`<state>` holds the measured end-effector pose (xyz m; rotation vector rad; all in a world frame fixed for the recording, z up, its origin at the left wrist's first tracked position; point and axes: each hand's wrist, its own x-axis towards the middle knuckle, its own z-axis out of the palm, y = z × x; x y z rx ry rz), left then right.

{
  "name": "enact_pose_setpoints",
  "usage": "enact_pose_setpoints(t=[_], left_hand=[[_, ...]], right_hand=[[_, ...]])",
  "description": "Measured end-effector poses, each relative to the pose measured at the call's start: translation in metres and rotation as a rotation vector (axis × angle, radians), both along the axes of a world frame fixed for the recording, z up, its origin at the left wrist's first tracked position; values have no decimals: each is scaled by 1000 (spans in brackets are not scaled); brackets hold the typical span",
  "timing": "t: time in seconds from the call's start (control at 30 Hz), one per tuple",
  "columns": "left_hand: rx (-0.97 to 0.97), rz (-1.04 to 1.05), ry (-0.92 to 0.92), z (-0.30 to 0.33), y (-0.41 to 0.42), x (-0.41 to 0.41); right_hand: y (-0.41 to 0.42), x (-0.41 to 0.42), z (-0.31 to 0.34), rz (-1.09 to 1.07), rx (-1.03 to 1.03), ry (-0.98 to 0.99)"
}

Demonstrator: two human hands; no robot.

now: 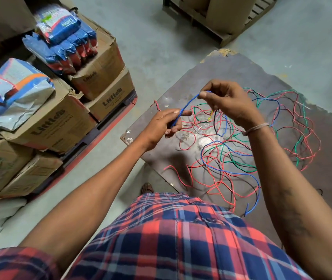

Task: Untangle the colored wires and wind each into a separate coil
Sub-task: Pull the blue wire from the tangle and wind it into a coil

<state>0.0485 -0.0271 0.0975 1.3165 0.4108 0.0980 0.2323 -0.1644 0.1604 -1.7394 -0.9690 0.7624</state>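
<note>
Your left hand (pixel 169 123) grips one blue wire (pixel 185 109), fingers curled round its lower stretch; your right hand (pixel 226 102) pinches the same wire higher up, so a short length runs taut between the two hands. Below them: one tangle of wires (pixel 231 150), red, green, blue and black, with a bit of yellow, spread loose on one dark board (pixel 231 71) lying on the floor; strand count cannot be told. To your left: stacked cardboard boxes (pixel 59 122), at least five, closed, contents hidden; blue-and-red packets (pixel 64 37) lie on top of them.
</note>
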Motion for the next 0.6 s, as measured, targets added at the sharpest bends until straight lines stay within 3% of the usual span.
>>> enact_pose_setpoints(t=[0.17, 0.3, 0.5, 0.6], left_hand=[[-344, -78, -105, 11, -3, -1], [-514, 45, -182, 19, 3, 5], [-420, 317, -183, 22, 3, 19], [-165, 318, -134, 17, 2, 27]], right_hand=[[9, -7, -35, -162, -92, -45], [1, -30, -53, -34, -321, -30], [-9, -69, -49, 328, -528, -55], [-12, -75, -34, 533, -510, -190]])
